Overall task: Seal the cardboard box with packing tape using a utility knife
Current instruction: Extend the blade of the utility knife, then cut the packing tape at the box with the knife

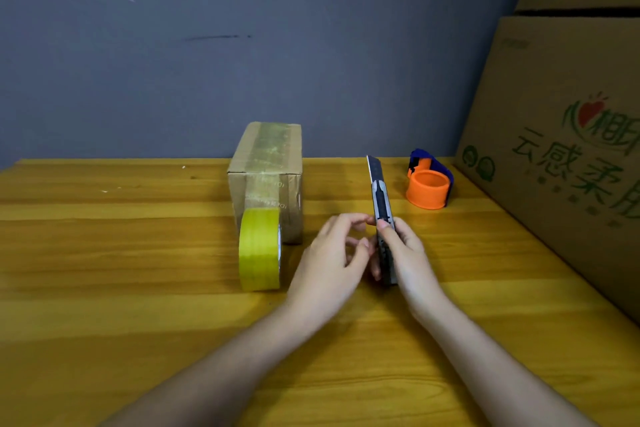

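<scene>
A small cardboard box (pixel 266 170) stands on the wooden table (pixel 104 253), with clear tape running over its top and down its front. A yellow roll of packing tape (pixel 259 248) stands on edge against the box's front. My right hand (pixel 407 253) grips a black and silver utility knife (pixel 381 198), thumb on its slider, blade out and pointing away from me. My left hand (pixel 334 255) is just left of the knife, fingers curled and touching its handle side.
An orange and blue tape dispenser (pixel 427 184) sits at the back right of the table. Large printed cardboard cartons (pixel 561 135) are stacked along the right edge. A grey wall (pixel 242 45) rises behind the table.
</scene>
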